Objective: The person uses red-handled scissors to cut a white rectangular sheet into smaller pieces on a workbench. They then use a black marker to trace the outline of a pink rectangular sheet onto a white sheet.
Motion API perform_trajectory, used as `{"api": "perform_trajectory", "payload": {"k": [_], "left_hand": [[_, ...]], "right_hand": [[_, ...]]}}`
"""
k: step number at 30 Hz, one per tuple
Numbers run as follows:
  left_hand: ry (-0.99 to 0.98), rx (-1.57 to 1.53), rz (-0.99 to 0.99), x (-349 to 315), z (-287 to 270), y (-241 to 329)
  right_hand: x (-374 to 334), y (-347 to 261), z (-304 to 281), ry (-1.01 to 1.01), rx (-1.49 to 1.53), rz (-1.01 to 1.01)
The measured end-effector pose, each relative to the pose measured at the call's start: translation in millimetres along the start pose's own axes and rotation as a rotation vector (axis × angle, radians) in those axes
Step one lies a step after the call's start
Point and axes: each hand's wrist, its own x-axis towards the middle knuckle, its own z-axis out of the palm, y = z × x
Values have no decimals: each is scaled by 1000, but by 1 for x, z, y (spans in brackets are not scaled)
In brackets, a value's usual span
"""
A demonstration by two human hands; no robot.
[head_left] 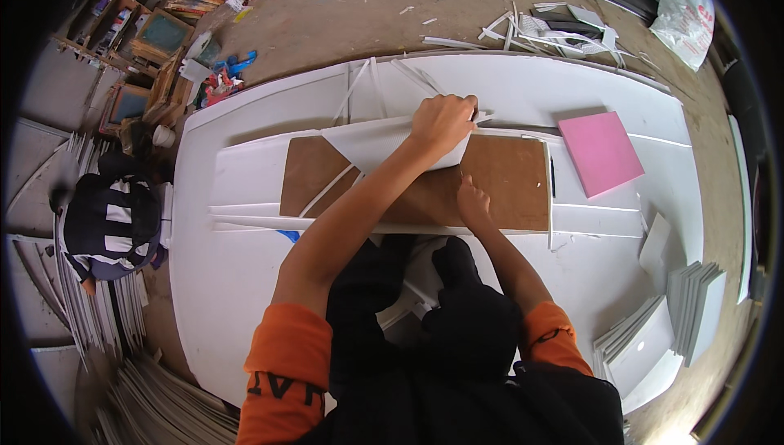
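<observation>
A white sheet point(384, 144) stands tilted over a brown board point(510, 180), covering its middle. My left hand point(443, 125) reaches across and is closed on the sheet's upper right corner. Just below that corner, my right hand point(474, 202) is closed low over the brown board. A small thin tip pokes up from its fingers near the sheet's lower edge; the rest of what it holds is hidden. One narrow white strip point(328, 190) lies slantwise on the brown board's left part. White sheeting shows under and around the board.
The large white work surface point(200, 282) carries a pink square block point(600, 153) and stacked grey-white panels point(645, 339). White offcuts point(563, 33) litter the floor beyond. At far left a person point(110, 216) bends near long strips point(98, 282). Wooden frames point(163, 33) stand behind.
</observation>
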Motion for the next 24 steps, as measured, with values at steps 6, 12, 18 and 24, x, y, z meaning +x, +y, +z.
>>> {"api": "perform_trajectory", "payload": {"k": [6, 12, 18, 24], "left_hand": [[-1, -37, 8, -11, -9, -10], [286, -355, -13, -32, -77, -53], [597, -578, -85, -81, -132, -64], [879, -629, -34, -110, -135, -53]], "right_hand": [[-3, 8, -3, 42, 1, -8], [18, 15, -98, -103, 901, 27], [19, -21, -204, -78, 1424, -6], [21, -63, -260, 140, 1541, -52]]}}
